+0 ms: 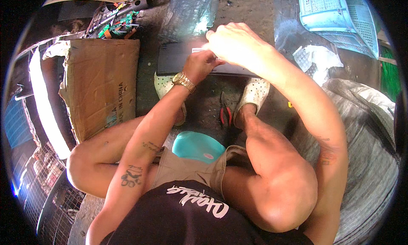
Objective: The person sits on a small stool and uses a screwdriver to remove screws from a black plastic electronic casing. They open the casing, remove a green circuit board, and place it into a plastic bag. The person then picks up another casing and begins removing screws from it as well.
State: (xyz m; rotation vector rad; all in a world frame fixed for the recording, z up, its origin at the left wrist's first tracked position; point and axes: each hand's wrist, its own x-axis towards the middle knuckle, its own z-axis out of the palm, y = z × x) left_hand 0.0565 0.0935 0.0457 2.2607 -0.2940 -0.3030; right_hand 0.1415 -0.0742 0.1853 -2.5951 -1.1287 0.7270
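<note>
Currently, both hands are meeting over a flat dark panel, a slim rectangular slab that is lying on the floor just beyond the person's feet. Its long axis is running left to right across the view, square to the person's line of sight, and its near edge is passing just above the two white perforated shoes.

The left hand, wearing a gold wristwatch, is resting on the panel's near right portion; its grip is curled and pinching at something small and pale on the panel's surface, but what it is grasping cannot be told. The right hand is arching over from the far side, fingers bent down onto the same spot; whether its grip is clenched on anything cannot be told either. The two hands are touching or nearly so.

Red-handled pliers are lying on the floor between the shoes, nearer the right foot, untouched. A worn cardboard box is standing to the left, well apart from both hands.
</note>
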